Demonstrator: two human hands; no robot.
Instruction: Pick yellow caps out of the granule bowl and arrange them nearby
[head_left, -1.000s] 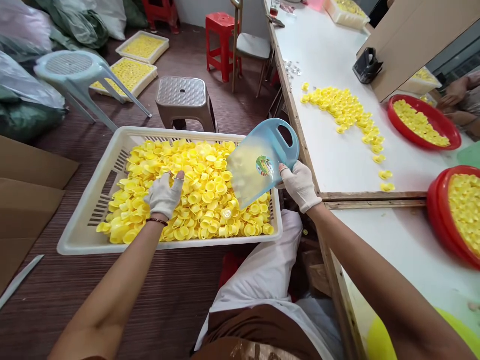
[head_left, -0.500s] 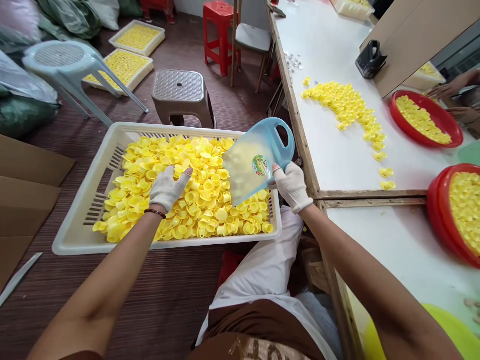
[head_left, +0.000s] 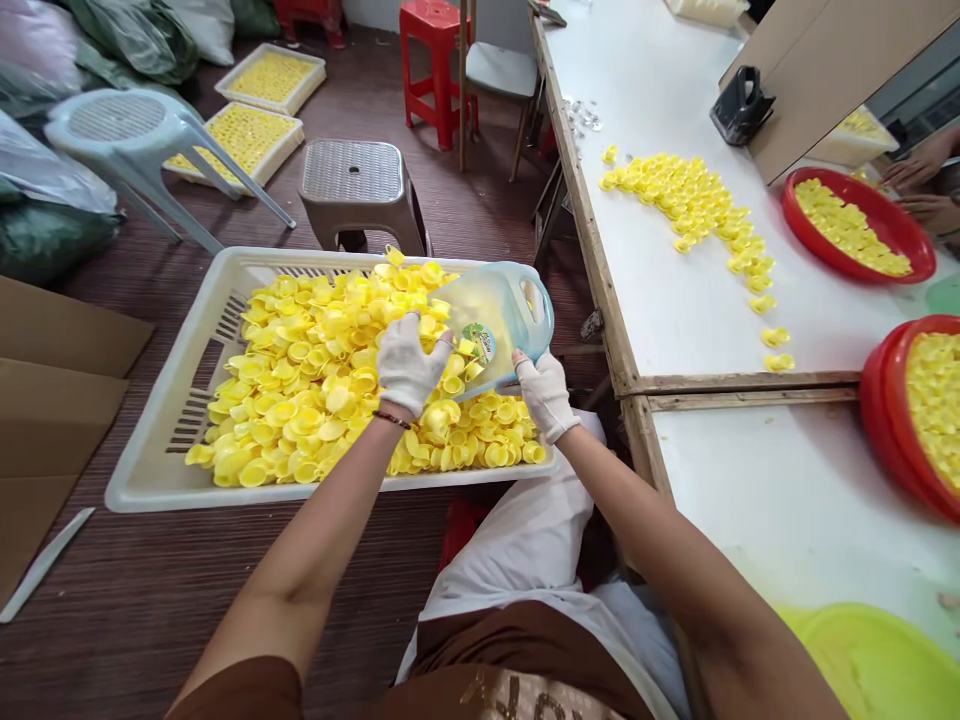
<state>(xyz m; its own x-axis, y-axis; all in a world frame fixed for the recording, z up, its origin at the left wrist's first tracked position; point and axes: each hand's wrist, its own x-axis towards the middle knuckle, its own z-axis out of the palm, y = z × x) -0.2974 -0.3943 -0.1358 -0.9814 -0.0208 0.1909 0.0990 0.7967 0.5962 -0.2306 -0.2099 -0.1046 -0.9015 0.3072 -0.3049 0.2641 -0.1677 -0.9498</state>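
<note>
A cream plastic crate (head_left: 150, 470) holds a heap of small yellow cup-like pieces (head_left: 315, 380). My right hand (head_left: 544, 395), in a white glove, grips the lower edge of a translucent blue board (head_left: 502, 320) near its handle end. The board's far end lies tilted among the pieces, and some rest on it. My left hand (head_left: 411, 365), also gloved, has its fingers spread on the pieces beside the board's left end. What lies under its palm is hidden.
White worktables (head_left: 675, 310) stand on the right, with scattered yellow pieces (head_left: 697, 205) and red basins (head_left: 810, 235). A grey stool (head_left: 356, 180) is behind the crate. Cardboard (head_left: 52, 400) stands at left. Another person's hands (head_left: 926, 165) show at far right.
My left hand has moved right, toward the board, pushing pieces onto it. My right hand and the board have shifted left and lower into the heap.
</note>
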